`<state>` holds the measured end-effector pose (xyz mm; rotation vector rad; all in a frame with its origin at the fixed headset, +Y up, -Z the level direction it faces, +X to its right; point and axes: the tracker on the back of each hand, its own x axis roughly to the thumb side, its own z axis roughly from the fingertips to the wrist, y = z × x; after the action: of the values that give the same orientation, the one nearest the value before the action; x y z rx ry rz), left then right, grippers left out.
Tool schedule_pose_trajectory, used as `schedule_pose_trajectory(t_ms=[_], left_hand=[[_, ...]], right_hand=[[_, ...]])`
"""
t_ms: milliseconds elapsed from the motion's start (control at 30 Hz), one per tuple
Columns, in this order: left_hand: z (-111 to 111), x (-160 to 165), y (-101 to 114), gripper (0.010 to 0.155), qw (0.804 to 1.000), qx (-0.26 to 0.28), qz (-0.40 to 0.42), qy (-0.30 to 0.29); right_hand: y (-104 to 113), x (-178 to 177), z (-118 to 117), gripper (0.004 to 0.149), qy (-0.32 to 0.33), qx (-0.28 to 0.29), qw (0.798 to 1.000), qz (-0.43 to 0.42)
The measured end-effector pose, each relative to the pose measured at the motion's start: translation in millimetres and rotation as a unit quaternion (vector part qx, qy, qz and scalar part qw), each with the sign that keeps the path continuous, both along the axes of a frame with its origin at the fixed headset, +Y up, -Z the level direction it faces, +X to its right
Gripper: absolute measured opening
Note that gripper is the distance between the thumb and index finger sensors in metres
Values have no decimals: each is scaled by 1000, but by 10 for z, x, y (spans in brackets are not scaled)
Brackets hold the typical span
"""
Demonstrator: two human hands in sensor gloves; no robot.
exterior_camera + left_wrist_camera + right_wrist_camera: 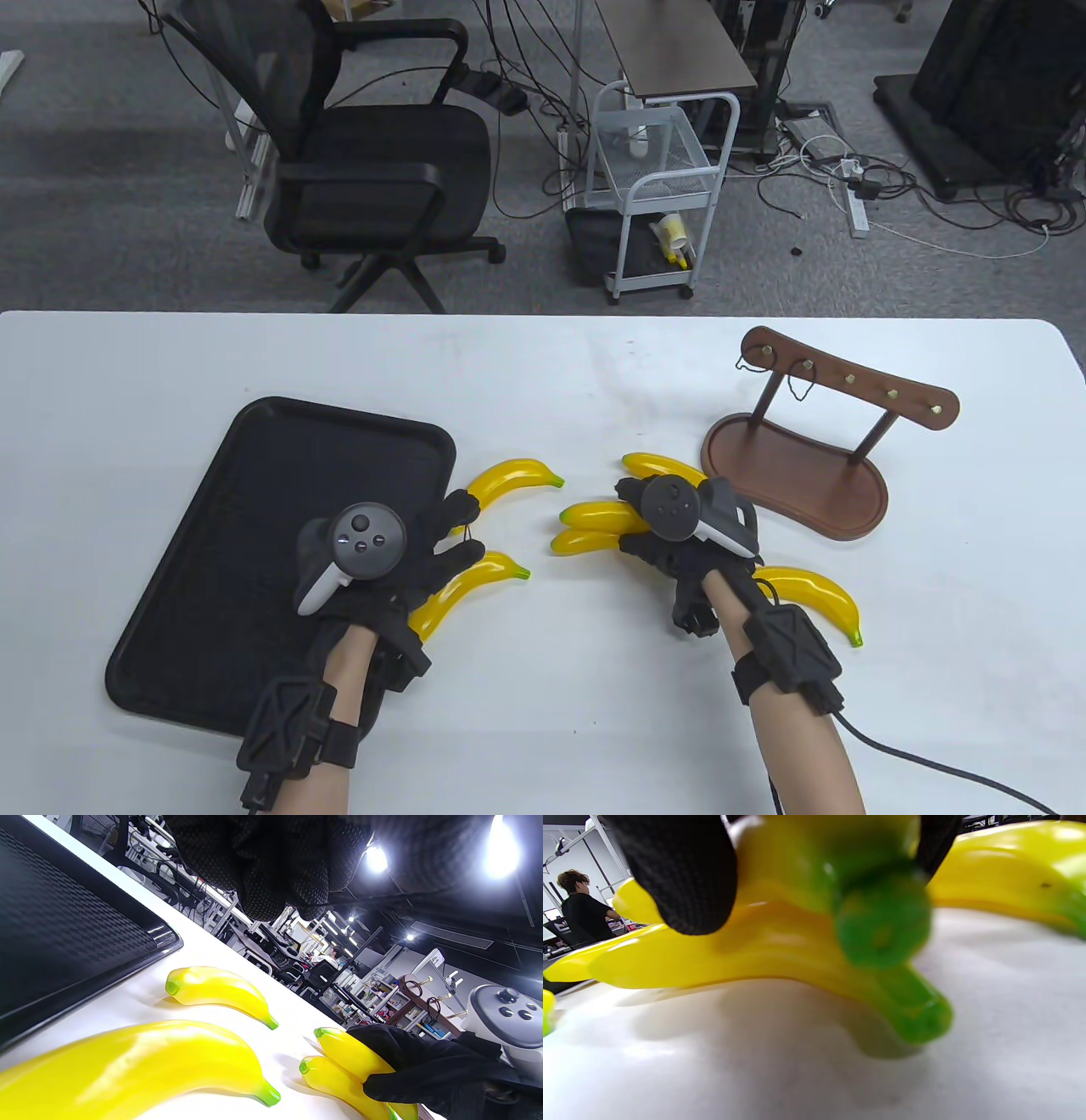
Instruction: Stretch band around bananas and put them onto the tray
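Bananas gathered for banding
Right hand (679, 531) clamped two bananas (594, 526) together on the surface (543, 365); left hand (382, 560) hovered, grip slack.

Lab: floor cables (857, 182), equipment racks (373, 993)

Tray (254, 475) is lying at table (543, 365) left; wooden hook stand (814, 475) is sitting right; bananas (513, 477) are being spread between them, in front.
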<state>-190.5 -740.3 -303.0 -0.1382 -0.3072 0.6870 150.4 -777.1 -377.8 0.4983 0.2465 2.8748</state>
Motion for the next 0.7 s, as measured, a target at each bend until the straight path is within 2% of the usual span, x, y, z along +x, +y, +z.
schedule_pose_trajectory(t_ms=[700], left_hand=[[0,7,1,69,1000,4,1,-2]], right_hand=[[-86,-117,-1,73,8,2,999,45]])
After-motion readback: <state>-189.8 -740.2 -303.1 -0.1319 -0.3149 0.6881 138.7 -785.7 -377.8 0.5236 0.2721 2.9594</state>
